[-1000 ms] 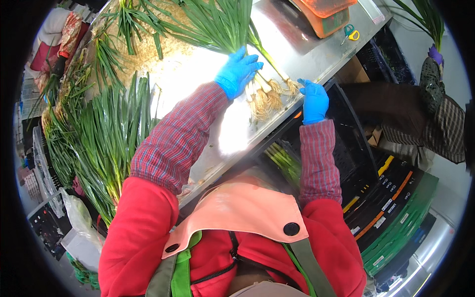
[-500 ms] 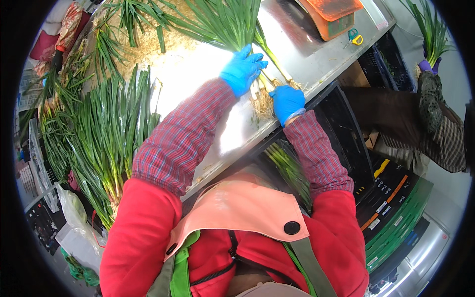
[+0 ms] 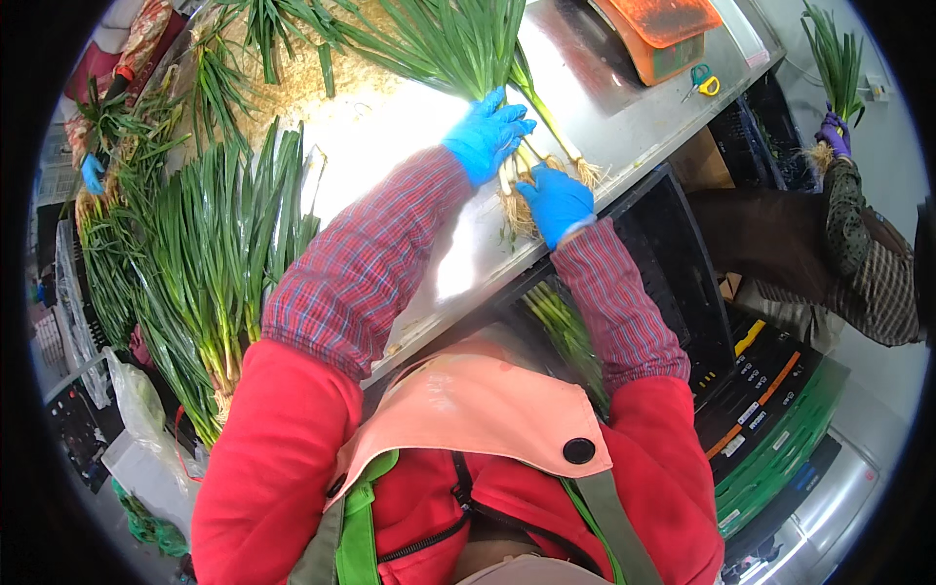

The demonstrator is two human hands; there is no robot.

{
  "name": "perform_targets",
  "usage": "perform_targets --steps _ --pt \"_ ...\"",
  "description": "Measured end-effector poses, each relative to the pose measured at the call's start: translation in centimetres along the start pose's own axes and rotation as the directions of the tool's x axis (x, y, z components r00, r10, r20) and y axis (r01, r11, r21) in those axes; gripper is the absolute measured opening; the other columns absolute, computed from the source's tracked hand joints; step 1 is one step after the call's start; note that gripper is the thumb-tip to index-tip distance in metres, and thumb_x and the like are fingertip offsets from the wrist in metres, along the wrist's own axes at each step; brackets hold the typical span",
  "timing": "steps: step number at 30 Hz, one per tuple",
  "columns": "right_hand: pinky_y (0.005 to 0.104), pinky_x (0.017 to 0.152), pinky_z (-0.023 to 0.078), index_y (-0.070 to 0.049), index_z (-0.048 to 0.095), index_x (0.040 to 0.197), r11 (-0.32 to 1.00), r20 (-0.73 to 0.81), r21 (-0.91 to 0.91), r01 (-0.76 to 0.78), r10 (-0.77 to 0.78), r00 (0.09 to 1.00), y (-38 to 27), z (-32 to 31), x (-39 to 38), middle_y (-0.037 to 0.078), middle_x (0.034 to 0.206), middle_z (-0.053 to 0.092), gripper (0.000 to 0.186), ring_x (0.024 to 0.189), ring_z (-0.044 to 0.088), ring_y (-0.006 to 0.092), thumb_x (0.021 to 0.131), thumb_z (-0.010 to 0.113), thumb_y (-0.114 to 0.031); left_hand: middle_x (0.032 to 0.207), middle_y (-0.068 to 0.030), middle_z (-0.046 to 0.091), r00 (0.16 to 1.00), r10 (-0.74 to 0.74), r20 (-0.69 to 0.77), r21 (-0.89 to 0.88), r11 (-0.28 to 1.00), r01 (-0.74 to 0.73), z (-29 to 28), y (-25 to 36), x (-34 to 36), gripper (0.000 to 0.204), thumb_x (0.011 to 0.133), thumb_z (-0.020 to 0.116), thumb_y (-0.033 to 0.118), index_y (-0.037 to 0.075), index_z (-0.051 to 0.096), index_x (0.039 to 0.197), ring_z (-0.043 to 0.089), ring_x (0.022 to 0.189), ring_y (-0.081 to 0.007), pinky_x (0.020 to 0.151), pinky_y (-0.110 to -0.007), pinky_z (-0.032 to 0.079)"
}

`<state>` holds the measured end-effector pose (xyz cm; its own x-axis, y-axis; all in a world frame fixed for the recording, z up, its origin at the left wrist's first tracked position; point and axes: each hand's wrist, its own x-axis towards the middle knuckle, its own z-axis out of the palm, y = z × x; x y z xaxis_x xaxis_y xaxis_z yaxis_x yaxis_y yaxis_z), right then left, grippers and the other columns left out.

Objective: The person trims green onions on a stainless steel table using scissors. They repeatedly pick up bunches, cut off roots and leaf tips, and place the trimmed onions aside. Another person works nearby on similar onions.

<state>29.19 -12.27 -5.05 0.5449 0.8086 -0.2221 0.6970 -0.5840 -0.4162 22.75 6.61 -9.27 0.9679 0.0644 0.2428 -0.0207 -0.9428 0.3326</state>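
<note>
A bunch of young leeks [image 3: 478,44] with flat green leaves, pale stems and stringy roots lies across the metal table [image 3: 429,229]. My blue-gloved left hand [image 3: 486,136] is closed over its stems. Down at the root end, my right hand [image 3: 560,203], also blue-gloved, has its fingers closed on the pale stems; the exact grip is partly hidden. One separate leek [image 3: 552,127] lies just right of the bunch, its roots beyond my right fingers.
A big pile of leeks [image 3: 210,263] stands at the left. Scissors [image 3: 704,83] and an orange container [image 3: 648,39] are on the table's far right. Black crates [image 3: 673,263] stand beside the table edge. At right, another person's purple-gloved hand [image 3: 835,135] holds leeks.
My right hand has shifted slightly left along the root end, uncovering more of the separate leek's roots. My left hand stays on the bunch. The person at right has raised their leeks upright.
</note>
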Motion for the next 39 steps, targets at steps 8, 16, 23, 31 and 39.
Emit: perform_targets --steps 8,16,23,31,39 --pt "0.0424 0.06 0.053 -0.01 0.069 0.083 0.946 -0.053 -0.297 0.127 -0.149 0.987 0.5 1.6 1.8 0.014 0.08 0.069 0.015 0.068 0.068 0.0306 0.086 0.062 -0.023 0.14 -0.0122 0.049 0.997 0.078 -0.011 -0.033 0.996 -0.078 -0.8 0.2 0.0 0.034 0.094 0.053 0.015 0.016 0.058 0.128 0.038 0.131 -0.0456 0.114 -0.049 0.03" --pt "0.0467 0.065 0.052 -0.009 0.068 0.087 0.998 0.025 0.062 -0.001 -0.001 1.0 0.5 0.2 -3.5 0.014 0.079 0.065 0.016 0.075 0.066 0.0339 0.089 0.055 -0.018 0.139 -0.0127 0.05 0.996 0.086 0.014 0.017 0.996 -0.086 -0.9 0.3 0.1 0.034 0.093 0.054 0.012 0.016 0.059 0.126 0.039 0.13 -0.0455 0.114 -0.049 0.029" --pt "0.0399 0.082 0.052 -0.001 0.065 0.111 0.98 0.193 0.185 -0.078 0.041 0.98 -0.3 1.0 0.0 0.022 0.103 0.067 0.03 0.094 0.066 0.0349 0.091 0.061 -0.024 0.139 -0.0123 0.05 0.995 0.097 -0.032 -0.026 0.995 -0.098 -0.7 0.0 0.0 0.034 0.093 0.054 0.013 0.016 0.059 0.126 0.039 0.131 -0.0461 0.114 -0.049 0.029" --pt "0.0423 0.069 0.054 -0.014 0.072 0.094 0.94 0.389 0.341 0.01 -0.151 0.909 2.3 3.3 3.2 0.012 0.089 0.071 0.028 0.083 0.069 0.0282 0.08 0.064 -0.036 0.14 -0.0121 0.051 0.993 0.109 -0.043 -0.026 0.994 -0.11 -0.8 0.0 -0.1 0.032 0.094 0.054 0.015 0.017 0.06 0.126 0.037 0.133 -0.0463 0.114 -0.05 0.029" --pt "0.0449 0.068 0.055 -0.008 0.073 0.089 0.85 0.46 -0.179 0.496 -0.373 0.806 1.1 1.7 4.1 0.015 0.083 0.07 0.026 0.075 0.069 0.031 0.081 0.064 -0.032 0.143 -0.0134 0.048 0.997 -0.079 -0.017 -0.257 0.964 0.072 -0.7 0.6 -0.1 0.038 0.089 0.065 0.018 0.017 0.06 0.127 0.033 0.137 -0.0438 0.115 -0.049 0.027"
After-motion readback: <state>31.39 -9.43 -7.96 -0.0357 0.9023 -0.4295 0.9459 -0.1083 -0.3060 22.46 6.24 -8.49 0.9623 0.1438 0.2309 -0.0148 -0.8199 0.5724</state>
